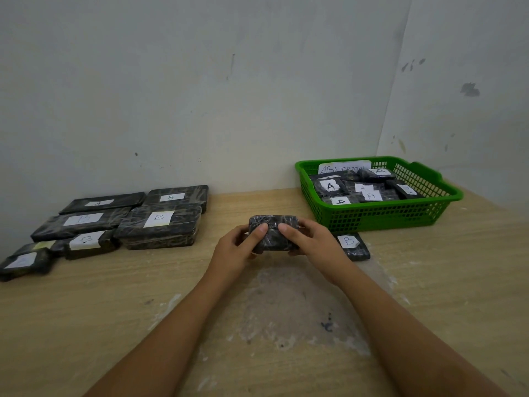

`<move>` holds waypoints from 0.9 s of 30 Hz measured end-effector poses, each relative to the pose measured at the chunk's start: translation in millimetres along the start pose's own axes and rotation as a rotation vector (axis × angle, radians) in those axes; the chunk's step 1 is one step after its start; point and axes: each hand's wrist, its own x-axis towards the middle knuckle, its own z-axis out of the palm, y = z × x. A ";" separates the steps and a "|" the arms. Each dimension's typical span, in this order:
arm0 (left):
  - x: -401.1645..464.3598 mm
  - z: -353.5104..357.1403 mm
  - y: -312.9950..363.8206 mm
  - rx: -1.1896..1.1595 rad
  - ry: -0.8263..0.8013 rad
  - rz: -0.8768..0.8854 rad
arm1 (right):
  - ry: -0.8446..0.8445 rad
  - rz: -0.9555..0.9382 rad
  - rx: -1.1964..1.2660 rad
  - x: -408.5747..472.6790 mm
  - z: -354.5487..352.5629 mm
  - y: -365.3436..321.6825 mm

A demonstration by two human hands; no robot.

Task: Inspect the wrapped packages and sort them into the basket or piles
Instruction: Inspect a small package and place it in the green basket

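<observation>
**Two-handed hold on a wrapped package during inspection**

A small dark wrapped package (273, 232) is held just above the worktop (286, 325), at the centre of the view, between the left hand (240, 250) and the right hand (310, 241). Both hands are closed on it: each takes one short end, with a thumb laid on the upper face and the remaining fingers (294, 252) curled beneath. The block's long axis runs left to right, roughly parallel to the far wall. Its broad face tilts toward the camera. No letter label shows on that face; whether one lies on a hidden side cannot be told.

The package appears to be a rigid, rounded-corner block under glossy film. It is judged light, since fingertip contact alone carries it, and stiff enough not to sag between the two ends. The film looks smooth and probably slippery, so holding at the short ends, with thumb opposing fingers, seems the secure hold for turning it over.

To the left lies a pile of labelled packages (159, 226) marked A or B. To the right stands a green basket (380, 217) holding further packages, with a paper sign reading "ABNormal". One B-marked package (353, 246) lies on the worktop just in front of the basket, beside the right wrist.
</observation>
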 end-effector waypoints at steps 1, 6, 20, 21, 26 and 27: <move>0.2 0.4 0.0 -0.002 0.007 -0.006 | -0.013 -0.012 -0.016 -0.7 0.1 0.5; -0.2 2.9 -1.5 -0.021 0.010 -0.016 | -0.023 -0.025 -0.016 -0.9 0.7 0.6; 2.7 -0.9 -5.4 -0.142 -0.015 0.032 | -0.030 -0.013 0.016 -1.2 0.7 -0.3; 2.1 -0.4 -4.7 -0.145 -0.014 0.034 | -0.026 -0.022 -0.001 -1.3 -0.2 0.0; 1.0 1.1 -2.4 -0.136 -0.001 0.058 | 0.016 -0.054 -0.031 0.9 -0.4 1.4; 0.9 1.1 -2.4 -0.136 -0.005 0.057 | 0.022 -0.056 -0.032 1.2 0.0 2.2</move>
